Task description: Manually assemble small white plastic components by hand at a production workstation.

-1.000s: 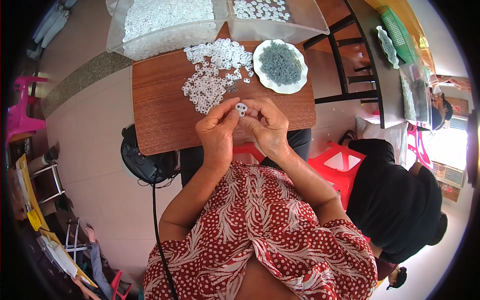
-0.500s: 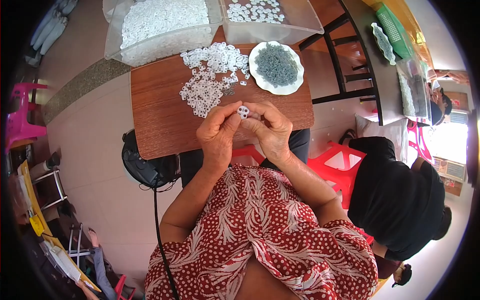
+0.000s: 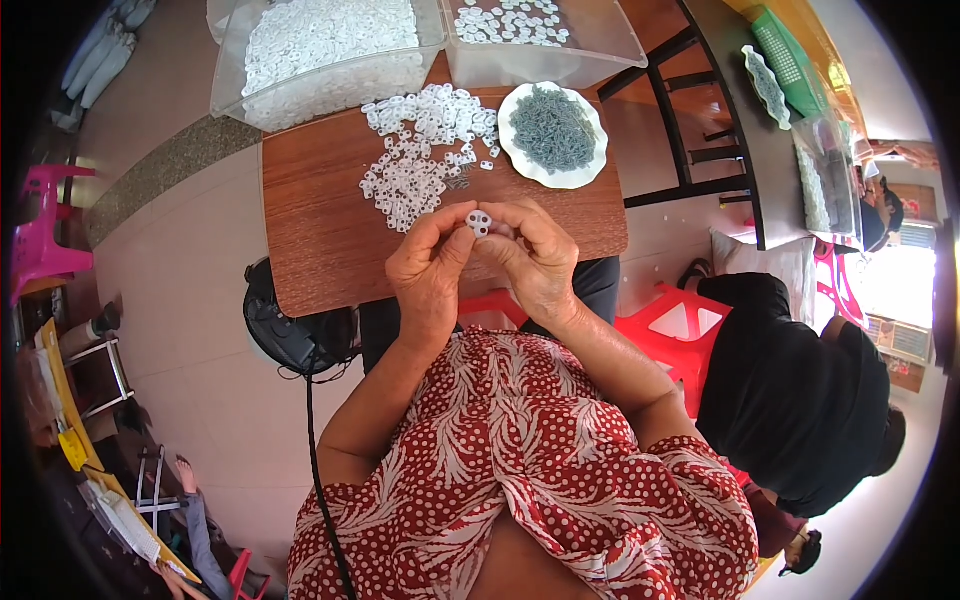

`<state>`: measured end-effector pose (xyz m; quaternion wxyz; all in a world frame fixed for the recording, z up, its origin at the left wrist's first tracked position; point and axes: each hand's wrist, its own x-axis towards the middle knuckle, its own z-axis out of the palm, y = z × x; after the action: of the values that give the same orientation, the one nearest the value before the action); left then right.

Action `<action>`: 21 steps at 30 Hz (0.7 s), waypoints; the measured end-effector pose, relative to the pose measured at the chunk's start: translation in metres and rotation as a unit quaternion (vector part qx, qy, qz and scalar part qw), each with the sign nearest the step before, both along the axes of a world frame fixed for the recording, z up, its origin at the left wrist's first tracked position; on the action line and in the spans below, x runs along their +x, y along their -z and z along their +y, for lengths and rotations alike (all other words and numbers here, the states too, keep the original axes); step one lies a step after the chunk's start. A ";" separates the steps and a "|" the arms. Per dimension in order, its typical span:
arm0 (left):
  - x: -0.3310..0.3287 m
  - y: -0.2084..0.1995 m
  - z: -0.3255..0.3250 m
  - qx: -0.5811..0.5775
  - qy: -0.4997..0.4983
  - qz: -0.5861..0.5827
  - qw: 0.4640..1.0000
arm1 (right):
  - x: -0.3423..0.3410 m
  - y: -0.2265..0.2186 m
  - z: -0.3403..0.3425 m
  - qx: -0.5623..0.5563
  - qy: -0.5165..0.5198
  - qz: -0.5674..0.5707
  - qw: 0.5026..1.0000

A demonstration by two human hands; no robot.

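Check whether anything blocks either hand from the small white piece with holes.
Nothing visible does: the left hand and right hand meet at the small white piece, and the loose white pile lies beyond them.

Exposure OK at the table (image 3: 315,190): fairly bright, soft light, faint shadows. Left hand (image 3: 425,290) and right hand (image 3: 540,270) at its near edge read sharp; slight shine on the right forearm (image 3: 625,350). Hot spot: opening (image 3: 905,285) far right of the table, clipped white, glare spilling around it. Floor (image 3: 200,400) left of it duller. Bag (image 3: 290,330) below its left corner sinks near-black. Fisheye bends the desk (image 3: 735,130) right of it; stuff far left goes soft, corners black.
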<state>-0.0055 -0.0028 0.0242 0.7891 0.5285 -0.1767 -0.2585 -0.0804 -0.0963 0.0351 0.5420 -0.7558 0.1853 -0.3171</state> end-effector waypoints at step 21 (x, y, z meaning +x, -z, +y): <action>-0.013 -0.009 -0.002 0.018 -0.047 -0.139 0.989 | -0.007 -0.005 -0.003 -0.166 0.032 -0.060 0.984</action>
<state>-0.0187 -0.0045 0.0328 0.7584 0.5813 -0.2545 -0.1484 -0.0870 -0.0997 0.0400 0.4084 -0.8087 0.1214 -0.4057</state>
